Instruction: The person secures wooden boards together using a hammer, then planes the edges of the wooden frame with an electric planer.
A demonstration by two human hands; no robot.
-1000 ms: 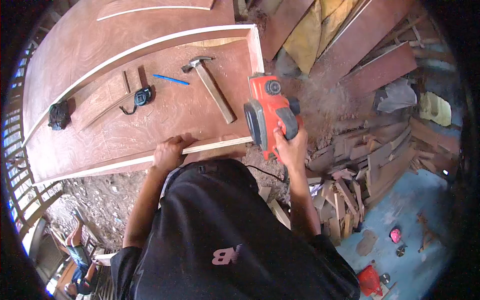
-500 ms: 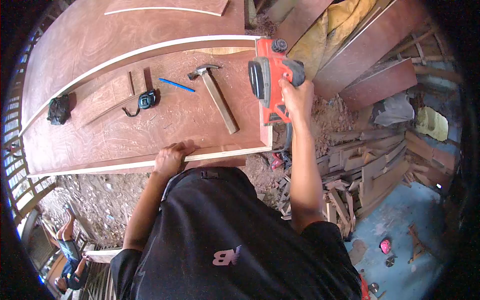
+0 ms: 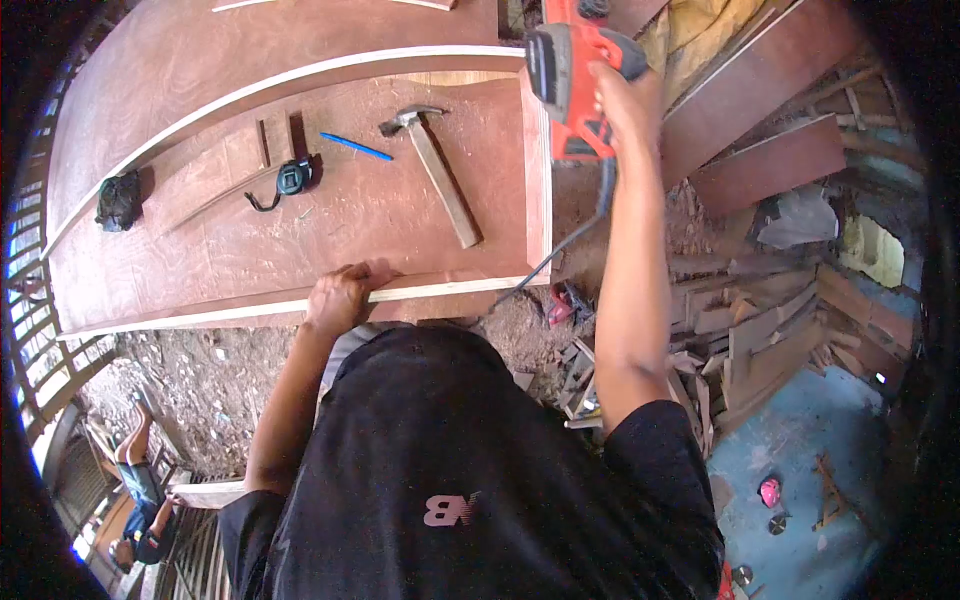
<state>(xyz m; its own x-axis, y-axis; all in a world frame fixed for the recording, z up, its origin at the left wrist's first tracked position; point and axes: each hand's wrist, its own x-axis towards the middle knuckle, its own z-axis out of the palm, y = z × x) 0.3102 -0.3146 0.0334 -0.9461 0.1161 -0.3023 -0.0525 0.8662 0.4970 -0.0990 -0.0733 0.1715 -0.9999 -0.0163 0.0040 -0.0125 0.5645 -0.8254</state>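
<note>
My right hand (image 3: 630, 108) is wrapped round the handle of a red electric planer (image 3: 578, 90), held at the far right corner of a curved plywood frame (image 3: 540, 185). The planer's black cord (image 3: 585, 228) trails down across the frame's near right corner. Gripping the frame's near edge, my left hand (image 3: 337, 300) has its fingers curled over the inner side. Inside the frame lie a claw hammer (image 3: 440, 180), a blue pen (image 3: 357, 147), a tape measure (image 3: 291, 177) and some wood strips (image 3: 225, 185).
A crumpled black bag (image 3: 119, 202) lies at the frame's left. Boards (image 3: 765, 165) and a yellow tarp (image 3: 705, 40) are at the right, above piled scrap wood (image 3: 750, 330). A person (image 3: 145, 500) at lower left holds a board (image 3: 208, 494). Shavings cover the ground (image 3: 200, 390).
My right hand has moved the planer away from me and slightly right, off the frame's right end board. The cord now stretches across the corner. My left hand keeps its grip.
</note>
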